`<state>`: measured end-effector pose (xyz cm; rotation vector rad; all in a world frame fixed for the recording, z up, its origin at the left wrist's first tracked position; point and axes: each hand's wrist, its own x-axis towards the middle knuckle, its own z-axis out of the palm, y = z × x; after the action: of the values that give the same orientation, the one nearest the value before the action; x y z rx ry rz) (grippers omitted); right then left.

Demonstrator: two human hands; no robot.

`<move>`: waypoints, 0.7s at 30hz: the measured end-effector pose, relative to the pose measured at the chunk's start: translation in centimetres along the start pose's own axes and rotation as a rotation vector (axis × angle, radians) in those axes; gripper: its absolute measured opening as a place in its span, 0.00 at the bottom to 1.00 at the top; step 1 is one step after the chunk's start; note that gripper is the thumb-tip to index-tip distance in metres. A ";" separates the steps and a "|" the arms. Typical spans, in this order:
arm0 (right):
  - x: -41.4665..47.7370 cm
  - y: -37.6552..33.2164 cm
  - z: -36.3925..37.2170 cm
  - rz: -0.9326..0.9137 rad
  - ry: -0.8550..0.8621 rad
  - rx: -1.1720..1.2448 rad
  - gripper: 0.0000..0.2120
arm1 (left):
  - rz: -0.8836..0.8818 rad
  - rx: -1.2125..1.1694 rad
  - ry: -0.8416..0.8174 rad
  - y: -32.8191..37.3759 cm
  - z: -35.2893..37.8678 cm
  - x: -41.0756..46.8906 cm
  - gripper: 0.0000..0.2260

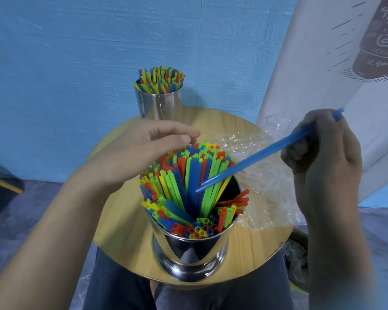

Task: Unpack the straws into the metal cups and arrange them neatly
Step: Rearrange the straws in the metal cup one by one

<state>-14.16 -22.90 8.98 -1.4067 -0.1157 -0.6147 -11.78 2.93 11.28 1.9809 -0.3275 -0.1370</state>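
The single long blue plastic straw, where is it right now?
Head view, right of centre: the long blue plastic straw slants from the right hand, which grips its upper end, down to the coloured straws in the near shiny metal cup.

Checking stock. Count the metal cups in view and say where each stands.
2. The near cup stands at the front edge of the table; the far cup at its back edge. None looks hidden.

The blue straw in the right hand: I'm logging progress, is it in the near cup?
Mostly out: the long blue plastic straw slants from the right hand, only its tip among straws in the shiny metal cup.
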 end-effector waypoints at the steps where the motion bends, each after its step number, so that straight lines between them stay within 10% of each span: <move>1: -0.1 -0.3 0.2 -0.026 -0.030 -0.051 0.13 | -0.019 0.013 -0.048 0.2 -0.1 0.2 0.09; 7: -0.8 0.0 1.0 -0.059 -0.486 -0.302 0.07 | 0.009 0.134 -0.115 0.6 0.0 1.5 0.06; 21: -1.5 1.6 1.3 -0.102 -0.527 -0.424 0.09 | 0.112 0.242 -0.169 1.3 0.0 1.7 0.04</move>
<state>-14.32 -21.12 7.12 -1.9630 -0.5014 -0.3469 -10.36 1.89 12.53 2.1887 -0.5867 -0.2016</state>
